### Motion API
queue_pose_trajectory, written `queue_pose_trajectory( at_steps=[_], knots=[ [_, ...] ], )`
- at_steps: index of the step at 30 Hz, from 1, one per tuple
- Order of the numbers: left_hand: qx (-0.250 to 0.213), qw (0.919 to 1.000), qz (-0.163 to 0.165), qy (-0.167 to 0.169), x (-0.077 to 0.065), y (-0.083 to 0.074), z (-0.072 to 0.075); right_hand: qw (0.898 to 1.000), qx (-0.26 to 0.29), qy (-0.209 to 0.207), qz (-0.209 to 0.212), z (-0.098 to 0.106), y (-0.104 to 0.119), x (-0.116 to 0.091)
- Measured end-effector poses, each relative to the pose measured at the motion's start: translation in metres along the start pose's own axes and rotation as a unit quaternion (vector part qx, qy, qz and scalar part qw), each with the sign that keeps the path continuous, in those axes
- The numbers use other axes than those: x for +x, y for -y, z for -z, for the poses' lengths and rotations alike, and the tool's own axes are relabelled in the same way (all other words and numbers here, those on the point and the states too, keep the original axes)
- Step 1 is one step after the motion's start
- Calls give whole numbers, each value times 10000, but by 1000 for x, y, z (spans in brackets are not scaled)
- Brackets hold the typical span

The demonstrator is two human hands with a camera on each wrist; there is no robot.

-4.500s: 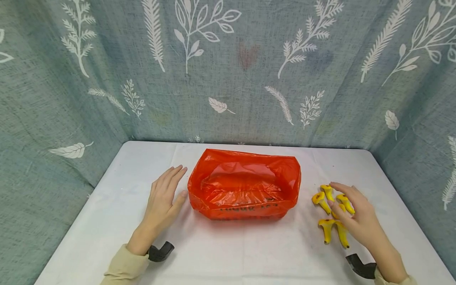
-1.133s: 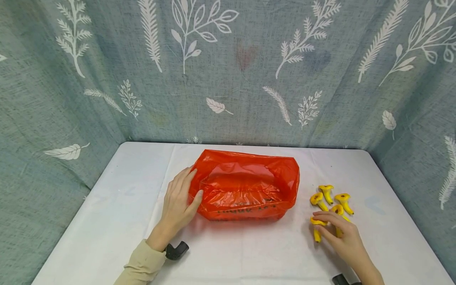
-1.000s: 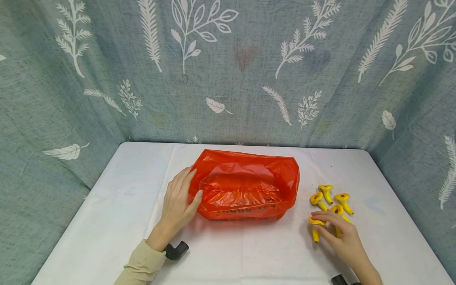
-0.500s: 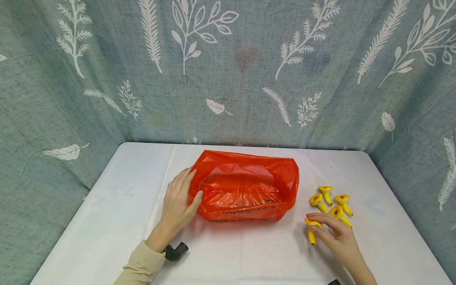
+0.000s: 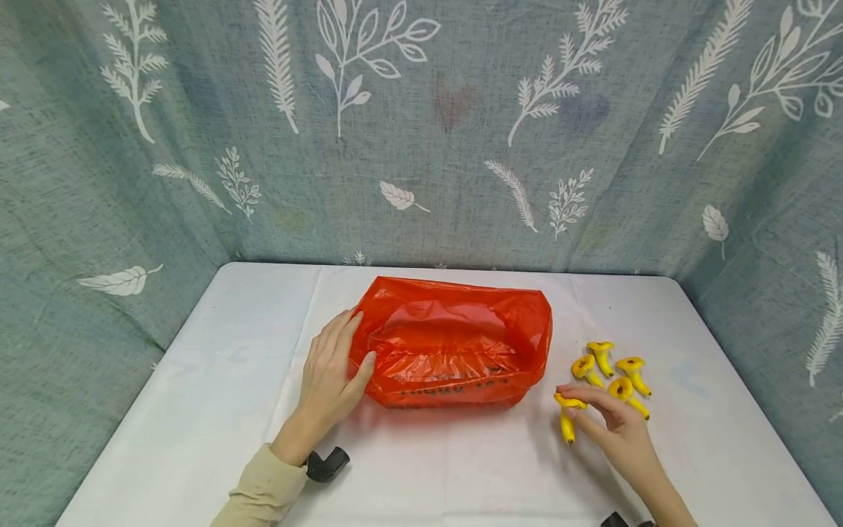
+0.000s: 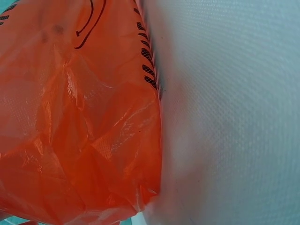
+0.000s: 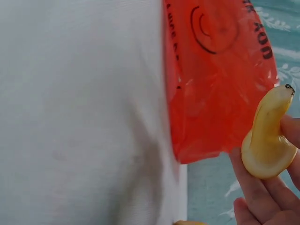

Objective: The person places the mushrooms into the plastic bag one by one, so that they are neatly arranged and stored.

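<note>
A red plastic bag (image 5: 454, 337) with black print stands on the white table, its wide mouth facing up. My left hand (image 5: 332, 369) rests at the bag's left side, fingers extended along it and thumb over the front-left rim. In the left wrist view the bag's wall (image 6: 79, 112) fills the left half. Right of the bag, my right hand (image 5: 615, 424) pinches a yellow chanterelle mushroom (image 5: 567, 428) between thumb and fingers, stem down. The right wrist view shows this mushroom (image 7: 269, 136) at the fingertips, overlapping the bag. Several similar mushrooms (image 5: 632, 373) lie behind the hand.
White cloth covers the table (image 5: 257, 307). A grey-green curtain (image 5: 454, 197) with white leaf prints encloses its back and sides. Black wrist mounts (image 5: 327, 465) sit at both wrists.
Both hands were apart from things at first; the left came right to the bag. The right took hold of a front mushroom and carried it left, away from the others. The bag has hardly moved.
</note>
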State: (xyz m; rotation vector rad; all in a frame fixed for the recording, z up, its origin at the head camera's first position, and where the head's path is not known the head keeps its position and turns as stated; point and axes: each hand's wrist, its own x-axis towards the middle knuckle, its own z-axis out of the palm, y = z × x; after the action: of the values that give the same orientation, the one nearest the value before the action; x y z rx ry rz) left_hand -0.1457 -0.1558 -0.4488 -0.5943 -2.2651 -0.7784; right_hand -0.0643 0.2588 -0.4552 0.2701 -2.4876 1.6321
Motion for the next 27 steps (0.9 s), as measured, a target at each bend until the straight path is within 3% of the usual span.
queue_pose_trajectory(
  at_steps=[8, 16, 27],
  knots=[
    [9, 9999, -51, -118, 0, 1, -2, 9990, -16, 2, 444, 6, 12, 11],
    [-5, 9999, -40, -117, 0, 0, -2, 9956, 316, 139, 876, 8, 25, 23],
    [-18, 9998, -77, -159, -1, 1, -3, 9837, 754, 89, 1631, 9, 40, 38]
  ],
)
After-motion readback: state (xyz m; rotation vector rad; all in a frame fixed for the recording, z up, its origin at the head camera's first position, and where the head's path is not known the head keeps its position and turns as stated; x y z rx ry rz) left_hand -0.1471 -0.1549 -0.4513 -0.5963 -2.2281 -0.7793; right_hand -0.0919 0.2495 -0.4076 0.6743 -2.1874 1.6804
